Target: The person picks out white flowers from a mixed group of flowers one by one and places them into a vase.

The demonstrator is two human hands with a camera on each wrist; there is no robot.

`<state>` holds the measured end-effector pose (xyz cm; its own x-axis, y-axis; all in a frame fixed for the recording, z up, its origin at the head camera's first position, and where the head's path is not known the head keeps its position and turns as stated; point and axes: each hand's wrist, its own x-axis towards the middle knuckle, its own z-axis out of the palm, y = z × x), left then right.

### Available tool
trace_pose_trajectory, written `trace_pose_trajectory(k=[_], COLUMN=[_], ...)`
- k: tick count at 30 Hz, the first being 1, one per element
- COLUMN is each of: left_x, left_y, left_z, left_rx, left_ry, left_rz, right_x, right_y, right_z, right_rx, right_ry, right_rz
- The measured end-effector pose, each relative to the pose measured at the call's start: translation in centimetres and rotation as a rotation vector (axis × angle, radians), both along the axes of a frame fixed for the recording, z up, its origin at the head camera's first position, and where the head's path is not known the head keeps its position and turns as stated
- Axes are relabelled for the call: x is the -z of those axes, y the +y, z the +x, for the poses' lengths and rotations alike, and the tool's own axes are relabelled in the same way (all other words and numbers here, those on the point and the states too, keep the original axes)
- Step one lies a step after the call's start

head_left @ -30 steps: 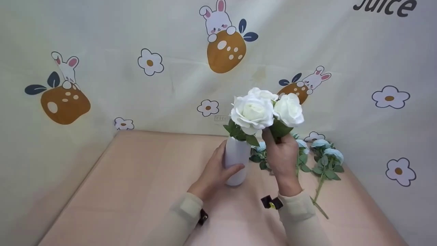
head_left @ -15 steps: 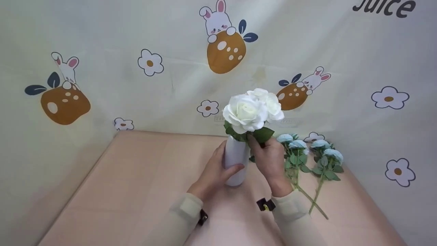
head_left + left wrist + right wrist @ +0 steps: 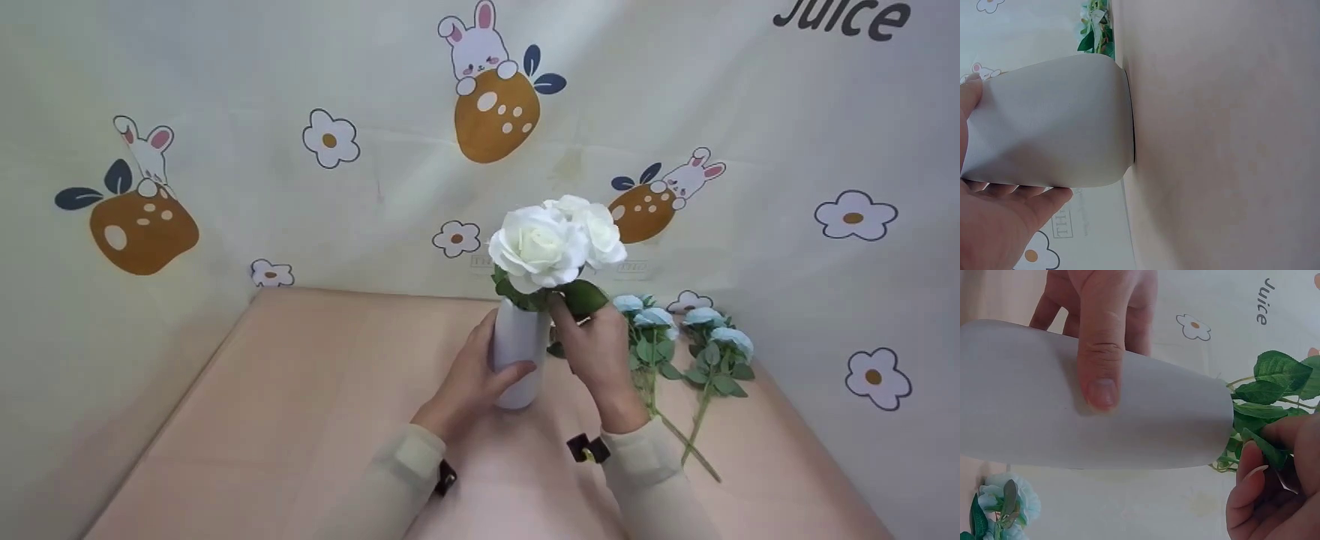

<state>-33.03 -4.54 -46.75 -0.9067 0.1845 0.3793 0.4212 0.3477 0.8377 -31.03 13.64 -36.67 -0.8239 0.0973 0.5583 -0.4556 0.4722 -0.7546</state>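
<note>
A white vase stands upright on the table, and my left hand grips it around the side. In the right wrist view the thumb lies across the front of the vase. White roses rise above its mouth, their green leaves spilling over the rim. Just right of the mouth, my right hand pinches a white rose among its leaves, with thumb and fingers curled at a leaf in the right wrist view. The stems inside the vase are hidden.
Light blue artificial flowers with long stems lie on the table to the right, and more blue ones lie beyond them. A patterned curtain with bunnies and daisies hangs behind the pinkish table cover.
My right hand has come left and down to the vase mouth, bringing a white rose in beside the others. For the last half second it has barely shifted. The left hand keeps still.
</note>
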Motion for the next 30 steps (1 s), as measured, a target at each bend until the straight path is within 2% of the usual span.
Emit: trace_pose_trajectory(k=[5, 9, 16, 26, 30], left_x=[-0.05, -0.02, -0.11, -0.05, -0.05], left_y=[0.01, 0.01, 0.05, -0.03, -0.02], left_z=[0.05, 0.01, 0.09, 0.09, 0.09], left_rx=[-0.004, -0.003, -0.001, 0.005, 0.001], left_ry=[-0.02, -0.027, -0.032, -0.006, -0.012], left_rz=[-0.002, -0.007, -0.003, 0.005, 0.001], right_x=[-0.18, -0.3, -0.43, -0.03, 0.07], right_y=[0.1, 0.3, 0.49, 0.59, 0.76], right_z=[0.18, 0.32, 0.25, -0.19, -0.28], right_rx=[-0.039, -0.053, 0.017, 0.063, 0.05], right_ry=[0.065, 0.068, 0.089, 0.066, 0.047], right_rz=[-0.01, -0.027, -0.034, 0.112, 0.157])
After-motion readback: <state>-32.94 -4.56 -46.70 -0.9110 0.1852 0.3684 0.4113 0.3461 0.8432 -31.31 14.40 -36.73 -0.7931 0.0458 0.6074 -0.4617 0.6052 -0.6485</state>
